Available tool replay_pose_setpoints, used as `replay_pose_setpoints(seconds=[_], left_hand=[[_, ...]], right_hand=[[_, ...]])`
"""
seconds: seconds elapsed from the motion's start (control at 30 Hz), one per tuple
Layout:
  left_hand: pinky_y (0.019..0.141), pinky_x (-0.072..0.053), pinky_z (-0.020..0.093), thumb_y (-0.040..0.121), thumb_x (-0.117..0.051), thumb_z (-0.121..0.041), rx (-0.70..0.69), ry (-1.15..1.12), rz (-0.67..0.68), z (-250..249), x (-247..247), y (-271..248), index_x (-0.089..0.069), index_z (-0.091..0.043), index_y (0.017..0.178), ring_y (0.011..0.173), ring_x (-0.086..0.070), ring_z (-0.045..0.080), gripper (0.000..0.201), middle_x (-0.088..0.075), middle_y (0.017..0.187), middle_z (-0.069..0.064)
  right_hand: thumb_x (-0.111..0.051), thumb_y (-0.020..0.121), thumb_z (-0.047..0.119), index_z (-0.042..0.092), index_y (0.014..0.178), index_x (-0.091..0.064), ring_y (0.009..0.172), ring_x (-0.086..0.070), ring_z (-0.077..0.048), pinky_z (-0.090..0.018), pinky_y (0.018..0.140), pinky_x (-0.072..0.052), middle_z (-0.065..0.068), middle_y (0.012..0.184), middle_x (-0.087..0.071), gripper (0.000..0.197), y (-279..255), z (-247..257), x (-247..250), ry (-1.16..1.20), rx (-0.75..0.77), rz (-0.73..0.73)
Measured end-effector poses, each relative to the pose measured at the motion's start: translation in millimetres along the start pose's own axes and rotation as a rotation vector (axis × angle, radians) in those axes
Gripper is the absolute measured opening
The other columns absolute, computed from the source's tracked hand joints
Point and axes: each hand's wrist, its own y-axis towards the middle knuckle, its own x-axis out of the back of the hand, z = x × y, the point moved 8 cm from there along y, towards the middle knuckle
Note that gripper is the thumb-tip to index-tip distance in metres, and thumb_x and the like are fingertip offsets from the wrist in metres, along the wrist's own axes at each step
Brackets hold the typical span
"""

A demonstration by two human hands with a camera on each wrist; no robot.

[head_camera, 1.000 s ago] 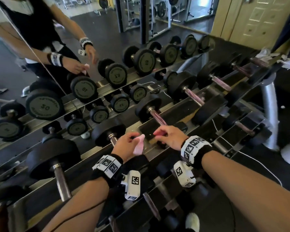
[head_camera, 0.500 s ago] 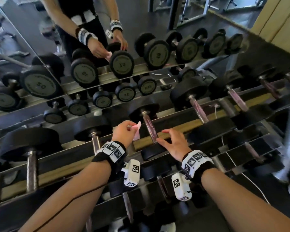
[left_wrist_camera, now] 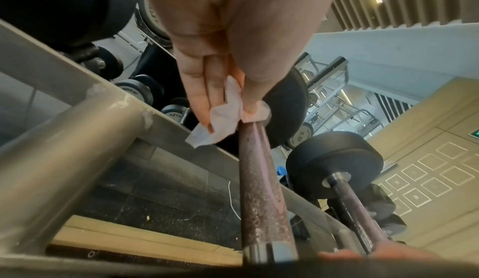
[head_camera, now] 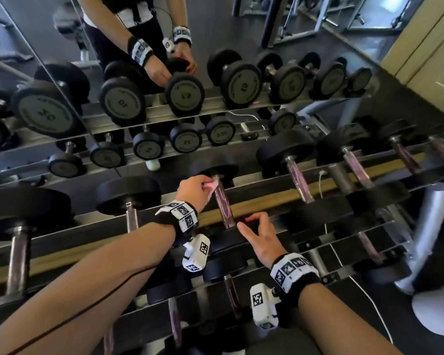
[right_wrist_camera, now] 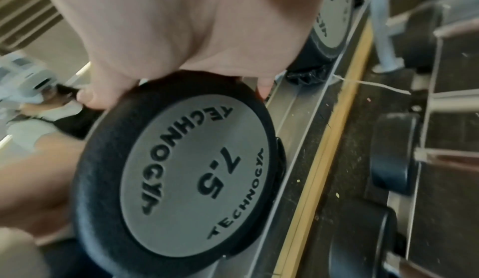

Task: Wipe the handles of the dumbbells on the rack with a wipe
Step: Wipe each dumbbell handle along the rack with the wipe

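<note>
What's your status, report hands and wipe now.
Left hand pinching wipe against far end of handle. Right hand gripping near weight head. Nothing blocking.

My head camera looks down and forward over the tiered metal dumbbell rack [head_camera: 244,228]. My left wrist camera sits close, looking along the worn pinkish dumbbell handle [left_wrist_camera: 259,190] that the head view shares. The right wrist camera nearly touches the black round 7.5 dumbbell end [right_wrist_camera: 181,176].

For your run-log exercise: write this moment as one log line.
left hand: pinches wipe at handle | right hand: grips 7.5 weight head
</note>
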Motion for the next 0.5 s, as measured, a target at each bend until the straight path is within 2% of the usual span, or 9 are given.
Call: replay_pose_setpoints(seconds=[0.07, 0.13, 0.2, 0.23, 0.3, 0.37, 0.5], left_hand=[[0.081, -0.056, 0.029, 0.094, -0.057, -0.036, -0.002, -0.02, 0.016, 1.9, -5.9, 3.2, -0.077, -0.022, 0.089, 0.076, -0.07, 0.021, 0.025, -0.074, 0.073, 0.006], [0.077, -0.054, 0.023, 0.095, -0.057, -0.043, 0.0, -0.04, 0.014, 4.9, -11.0, 6.5, -0.078, -0.02, 0.081, 0.069, -0.069, 0.014, 0.034, -0.072, 0.065, 0.005], [0.064, -0.046, 0.008, 0.094, -0.061, -0.042, -0.003, -0.091, -0.006, 7.1, -13.3, 6.8, -0.079, -0.023, 0.08, 0.056, -0.062, 0.003, 0.029, -0.071, 0.062, -0.001], [0.059, -0.04, 0.002, 0.093, -0.063, -0.039, -0.011, -0.105, -0.01, 7.5, -14.2, 5.1, -0.08, -0.026, 0.084, 0.054, -0.059, 0.0, 0.023, -0.07, 0.064, -0.003], [0.059, -0.037, 0.001, 0.094, -0.064, -0.039, -0.03, -0.111, 0.0, 10.0, -17.9, 0.6, -0.08, -0.028, 0.095, 0.063, -0.06, 0.001, 0.019, -0.071, 0.074, -0.005], [0.065, -0.037, 0.006, 0.094, -0.064, -0.04, -0.04, -0.118, 0.03, 14.6, -25.7, -6.1, -0.079, -0.03, 0.1, 0.078, -0.064, 0.005, 0.019, -0.074, 0.084, -0.007], [0.064, -0.043, 0.007, 0.092, -0.067, -0.036, -0.045, -0.172, 0.143, 26.8, -45.3, -24.2, -0.078, -0.033, 0.096, 0.073, -0.066, 0.007, 0.012, -0.074, 0.082, -0.007]], right_hand=[[-0.07, 0.088, 0.041, 0.028, 0.103, -0.048, 0.101, -0.049, -0.005, -0.015, 0.082, -0.036, 0.001, 0.111, -0.05, 0.03, 1.8, -3.9, 0.1, 0.003, -0.017, 0.005], [-0.07, 0.088, 0.043, 0.029, 0.102, -0.047, 0.102, -0.05, -0.008, -0.017, 0.083, -0.037, -0.002, 0.114, -0.05, 0.031, 3.5, -7.9, -0.4, 0.005, -0.035, 0.022], [-0.071, 0.084, 0.049, 0.033, 0.101, -0.046, 0.103, -0.051, -0.01, -0.02, 0.085, -0.04, -0.002, 0.116, -0.05, 0.034, 4.9, -10.0, -1.1, 0.017, -0.046, 0.039], [-0.07, 0.079, 0.056, 0.035, 0.1, -0.046, 0.104, -0.052, -0.011, -0.024, 0.089, -0.042, -0.001, 0.116, -0.051, 0.038, 5.3, -11.3, -1.0, 0.019, -0.054, 0.044], [-0.064, 0.067, 0.07, 0.04, 0.1, -0.045, 0.108, -0.053, -0.016, -0.036, 0.099, -0.044, 0.002, 0.115, -0.052, 0.049, 5.6, -12.5, -0.3, 0.015, -0.07, 0.047], [-0.062, 0.063, 0.073, 0.04, 0.101, -0.046, 0.109, -0.053, -0.018, -0.043, 0.104, -0.043, 0.0, 0.115, -0.053, 0.053, 5.6, -11.5, -0.3, 0.028, -0.068, 0.05], [-0.069, 0.077, 0.06, 0.037, 0.104, -0.047, 0.108, -0.055, -0.017, -0.042, 0.103, -0.044, -0.003, 0.118, -0.054, 0.042, 6.2, -9.9, -1.8, 0.044, -0.049, 0.061]])
